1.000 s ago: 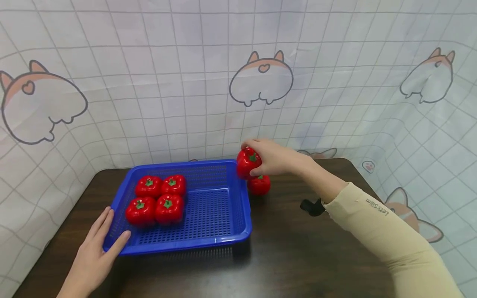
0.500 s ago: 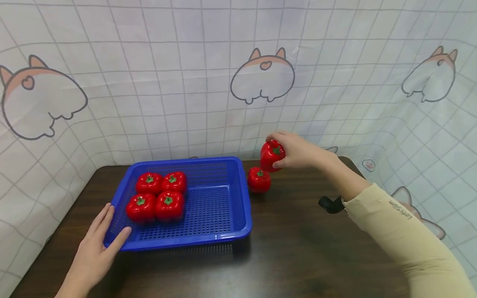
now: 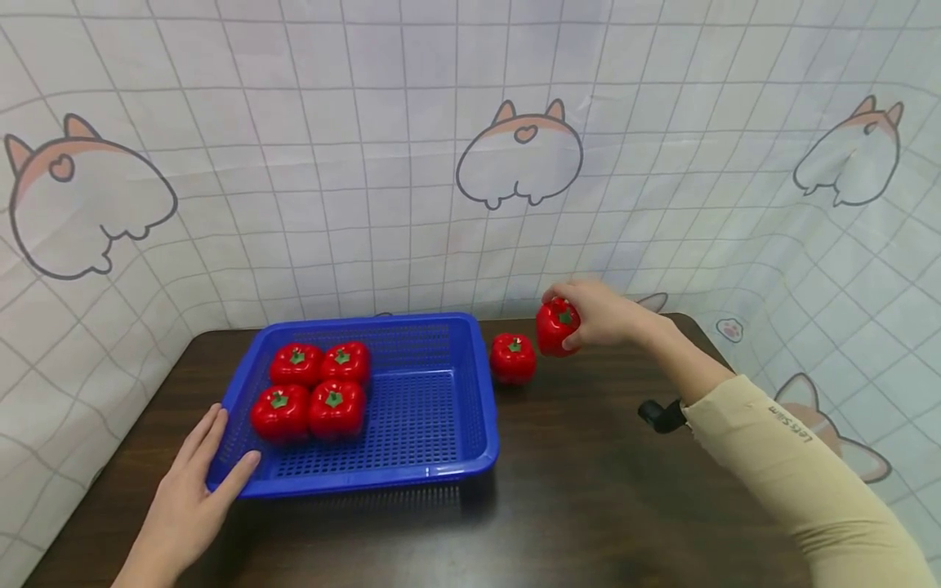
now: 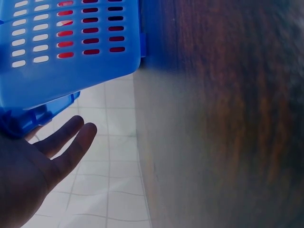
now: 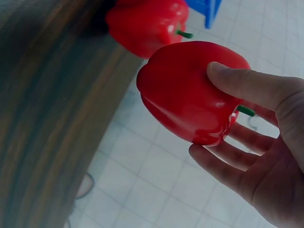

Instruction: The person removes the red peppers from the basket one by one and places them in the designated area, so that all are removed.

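While the right hand [image 3: 599, 314] grasps a glossy red bell pepper [image 3: 556, 327], its thumb pressed to one smooth, lobed side and its fingertips to the other, the left hand [image 3: 187, 498] lies unclenched at the near left corner of a blue plastic basket [image 3: 353, 483], straight fingers along the outside and thumb over the rim. The held pepper is to the right of the basket, near the far edge of the table [image 3: 588, 490]; whether its base meets the surface I cannot tell. Its short green stem [image 5: 246, 110] juts out on the palm side. Between it and the basket stands another red pepper [image 3: 512, 359], rounded and shiny, upright on the tabletop. Four more red peppers [image 3: 331, 420] sit inside the basket, packed two by two toward its left side, stems up. The basket is a shallow rectangle with rounded corners, slotted walls and a latticed floor. The tabletop is dark brown with streaky wood grain. Behind hangs a white, slightly wrinkled sheet [image 3: 412, 216] printed with thin grid lines and rounded corgi outlines.
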The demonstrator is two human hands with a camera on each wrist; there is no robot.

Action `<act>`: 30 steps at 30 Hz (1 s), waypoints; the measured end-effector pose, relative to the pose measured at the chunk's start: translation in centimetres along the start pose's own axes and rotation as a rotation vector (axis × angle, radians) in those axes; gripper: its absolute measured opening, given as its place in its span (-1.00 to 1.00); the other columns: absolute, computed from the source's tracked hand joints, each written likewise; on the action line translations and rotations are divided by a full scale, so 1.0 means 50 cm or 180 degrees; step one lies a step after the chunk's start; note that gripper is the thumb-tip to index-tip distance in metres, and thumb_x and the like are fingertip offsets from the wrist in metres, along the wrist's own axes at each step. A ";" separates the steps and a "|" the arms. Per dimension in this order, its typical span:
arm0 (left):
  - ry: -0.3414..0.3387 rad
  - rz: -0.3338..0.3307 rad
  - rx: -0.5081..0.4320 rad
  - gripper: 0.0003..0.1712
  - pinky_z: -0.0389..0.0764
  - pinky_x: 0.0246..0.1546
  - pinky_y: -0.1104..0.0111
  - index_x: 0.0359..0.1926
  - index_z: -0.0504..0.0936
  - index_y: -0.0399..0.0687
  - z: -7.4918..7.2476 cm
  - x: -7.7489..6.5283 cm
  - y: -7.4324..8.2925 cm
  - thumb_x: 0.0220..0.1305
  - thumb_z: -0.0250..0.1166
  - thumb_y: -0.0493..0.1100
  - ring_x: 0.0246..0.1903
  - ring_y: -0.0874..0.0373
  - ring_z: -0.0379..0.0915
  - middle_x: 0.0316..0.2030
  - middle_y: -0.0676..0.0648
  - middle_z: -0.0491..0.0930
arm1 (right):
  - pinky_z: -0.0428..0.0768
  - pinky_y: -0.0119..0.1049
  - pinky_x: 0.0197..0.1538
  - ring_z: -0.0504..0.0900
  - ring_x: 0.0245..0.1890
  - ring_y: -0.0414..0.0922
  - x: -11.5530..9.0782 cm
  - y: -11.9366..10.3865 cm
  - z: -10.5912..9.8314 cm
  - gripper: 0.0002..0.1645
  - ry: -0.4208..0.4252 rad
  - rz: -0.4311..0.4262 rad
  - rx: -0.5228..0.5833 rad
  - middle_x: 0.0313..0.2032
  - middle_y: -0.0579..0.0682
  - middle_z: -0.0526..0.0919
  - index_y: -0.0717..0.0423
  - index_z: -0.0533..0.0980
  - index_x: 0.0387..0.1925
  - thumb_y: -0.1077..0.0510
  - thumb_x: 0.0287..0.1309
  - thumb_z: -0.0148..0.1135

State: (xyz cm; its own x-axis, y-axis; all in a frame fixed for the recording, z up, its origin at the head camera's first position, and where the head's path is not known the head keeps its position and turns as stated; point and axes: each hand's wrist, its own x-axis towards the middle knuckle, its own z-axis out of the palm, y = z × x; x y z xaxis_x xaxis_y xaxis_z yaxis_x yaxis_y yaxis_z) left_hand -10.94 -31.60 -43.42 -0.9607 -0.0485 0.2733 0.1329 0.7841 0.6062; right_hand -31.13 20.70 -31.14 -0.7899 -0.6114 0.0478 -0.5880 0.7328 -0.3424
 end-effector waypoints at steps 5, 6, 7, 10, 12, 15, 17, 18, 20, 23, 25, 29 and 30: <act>-0.0007 -0.0001 0.0012 -0.09 -0.02 0.32 -0.44 0.60 0.02 -0.27 0.001 0.001 -0.001 0.50 0.23 0.06 0.49 -0.45 -0.12 0.60 -0.27 -0.08 | 0.71 0.02 -0.05 0.54 0.06 0.13 -0.001 0.025 0.032 -0.23 -0.0081 0.0033 0.0207 0.03 0.13 0.62 0.24 0.50 0.17 0.37 -0.15 0.60; -0.0003 0.0003 0.0012 -0.09 -0.01 0.32 -0.44 0.60 0.03 -0.27 0.000 0.001 -0.001 0.50 0.23 0.06 0.49 -0.45 -0.12 0.60 -0.28 -0.07 | 0.70 0.02 -0.04 0.55 0.06 0.13 0.000 0.029 0.038 -0.24 -0.0093 0.0021 0.0216 0.03 0.13 0.62 0.24 0.50 0.17 0.37 -0.14 0.60; -0.0001 0.0003 0.0015 -0.09 -0.01 0.32 -0.44 0.60 0.03 -0.27 0.000 0.001 -0.001 0.50 0.23 0.06 0.49 -0.45 -0.11 0.60 -0.28 -0.07 | 0.70 0.02 -0.03 0.56 0.05 0.13 0.001 0.033 0.044 -0.24 -0.0109 0.0020 0.0231 0.04 0.13 0.62 0.24 0.50 0.17 0.37 -0.14 0.59; 0.0011 0.0008 0.0012 -0.09 -0.01 0.32 -0.43 0.60 0.03 -0.27 -0.001 0.000 -0.001 0.49 0.24 0.05 0.49 -0.45 -0.11 0.60 -0.27 -0.07 | 0.71 0.02 -0.02 0.57 0.05 0.12 0.002 0.040 0.059 -0.25 -0.0154 0.0054 0.0254 0.04 0.12 0.63 0.22 0.49 0.18 0.36 -0.11 0.59; 0.0023 0.0015 0.0012 -0.09 0.00 0.32 -0.43 0.60 0.03 -0.26 -0.001 0.000 -0.001 0.49 0.24 0.05 0.49 -0.45 -0.10 0.60 -0.27 -0.07 | 0.70 0.02 -0.02 0.58 0.05 0.12 0.003 0.045 0.067 -0.27 -0.0175 0.0071 0.0277 0.05 0.13 0.63 0.22 0.49 0.18 0.37 -0.09 0.58; 0.0040 0.0032 0.0006 -0.09 0.00 0.32 -0.43 0.60 0.04 -0.26 -0.002 -0.001 -0.001 0.49 0.24 0.04 0.49 -0.45 -0.09 0.60 -0.27 -0.06 | 0.69 0.02 0.01 0.57 0.06 0.11 0.003 0.050 0.078 -0.27 -0.0200 0.0101 0.0279 0.07 0.13 0.61 0.22 0.48 0.19 0.37 -0.06 0.57; 0.0035 0.0031 0.0002 -0.09 0.00 0.32 -0.43 0.60 0.03 -0.26 -0.002 -0.001 -0.001 0.49 0.24 0.04 0.49 -0.46 -0.10 0.60 -0.27 -0.06 | 0.68 0.03 0.04 0.56 0.08 0.12 0.003 0.054 0.084 -0.27 -0.0212 0.0103 0.0268 0.09 0.13 0.60 0.22 0.48 0.20 0.37 -0.05 0.57; 0.0030 0.0029 0.0000 -0.09 -0.01 0.32 -0.43 0.60 0.03 -0.27 -0.002 -0.002 -0.001 0.49 0.24 0.04 0.49 -0.46 -0.10 0.60 -0.27 -0.06 | 0.67 0.04 0.05 0.56 0.09 0.12 0.003 0.055 0.087 -0.27 -0.0216 0.0103 0.0271 0.10 0.13 0.60 0.22 0.48 0.20 0.37 -0.05 0.57; 0.0013 0.0019 0.0003 -0.09 0.00 0.32 -0.43 0.60 0.02 -0.27 -0.001 -0.002 -0.002 0.50 0.24 0.05 0.49 -0.46 -0.10 0.60 -0.28 -0.07 | 0.65 0.06 0.08 0.55 0.11 0.13 0.004 0.058 0.093 -0.26 -0.0206 0.0087 0.0262 0.12 0.14 0.59 0.23 0.48 0.21 0.37 -0.05 0.57; 0.0000 0.0012 0.0007 -0.09 -0.01 0.32 -0.43 0.60 0.02 -0.27 0.000 -0.003 -0.002 0.50 0.24 0.05 0.49 -0.46 -0.11 0.60 -0.29 -0.07 | 0.64 0.07 0.10 0.55 0.11 0.14 0.006 0.064 0.101 -0.26 -0.0195 0.0058 0.0271 0.12 0.15 0.60 0.23 0.48 0.21 0.38 -0.06 0.57; 0.0003 0.0014 0.0007 -0.08 -0.01 0.32 -0.43 0.60 0.02 -0.28 0.001 -0.003 -0.003 0.50 0.24 0.05 0.49 -0.45 -0.11 0.59 -0.29 -0.07 | 0.64 0.07 0.10 0.55 0.11 0.14 0.007 0.068 0.106 -0.26 -0.0193 0.0058 0.0276 0.12 0.15 0.60 0.23 0.49 0.21 0.38 -0.06 0.57; 0.0027 0.0032 -0.0001 -0.09 -0.02 0.33 -0.42 0.60 0.04 -0.28 0.001 -0.003 -0.003 0.49 0.25 0.05 0.50 -0.44 -0.11 0.59 -0.28 -0.06 | 0.63 0.08 0.11 0.54 0.11 0.14 0.008 0.074 0.115 -0.26 -0.0220 0.0102 0.0299 0.13 0.16 0.59 0.23 0.48 0.22 0.38 -0.04 0.57; 0.0028 0.0032 -0.0004 -0.09 -0.02 0.33 -0.42 0.60 0.04 -0.28 0.001 -0.003 -0.003 0.49 0.25 0.05 0.50 -0.44 -0.11 0.59 -0.28 -0.06 | 0.63 0.08 0.11 0.54 0.11 0.14 0.008 0.076 0.117 -0.26 -0.0228 0.0118 0.0302 0.14 0.17 0.59 0.23 0.48 0.23 0.38 -0.03 0.57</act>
State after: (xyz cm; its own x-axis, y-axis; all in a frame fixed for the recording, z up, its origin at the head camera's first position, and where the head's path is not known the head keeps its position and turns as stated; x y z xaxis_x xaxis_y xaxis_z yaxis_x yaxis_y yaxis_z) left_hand -10.84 -31.68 -43.57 -0.9572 -0.0460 0.2858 0.1427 0.7838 0.6043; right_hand -32.65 21.47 -37.92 -0.7943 -0.6066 -0.0326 -0.5367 0.7259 -0.4302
